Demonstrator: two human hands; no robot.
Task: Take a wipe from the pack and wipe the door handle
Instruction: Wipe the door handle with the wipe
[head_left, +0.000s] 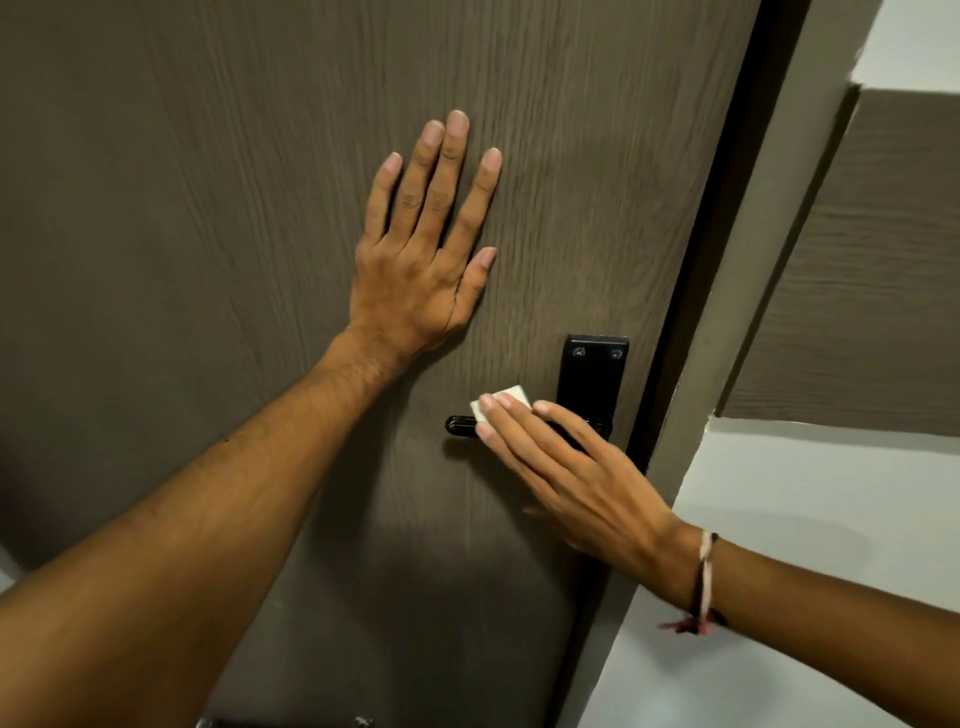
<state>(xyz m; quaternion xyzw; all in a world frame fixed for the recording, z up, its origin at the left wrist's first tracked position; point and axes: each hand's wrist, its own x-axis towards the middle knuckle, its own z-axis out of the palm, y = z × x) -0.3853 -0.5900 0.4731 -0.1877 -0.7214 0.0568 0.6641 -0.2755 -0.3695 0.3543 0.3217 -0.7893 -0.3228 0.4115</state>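
Observation:
A black lever door handle (460, 426) sticks out to the left from a black lock plate (592, 374) on a dark brown wood-grain door (208, 208). My right hand (566, 467) lies over the lever and presses a folded white wipe (506, 399) against it with the fingertips. Only the wipe's upper edge and the lever's left tip show past the fingers. My left hand (426, 244) rests flat on the door above and left of the handle, fingers spread, holding nothing. The wipe pack is out of view.
The grey door frame (727, 312) runs down the right of the door. Beyond it are a white wall (805, 519) and a brown wood-look panel (857, 286). A thread bracelet (704, 582) circles my right wrist.

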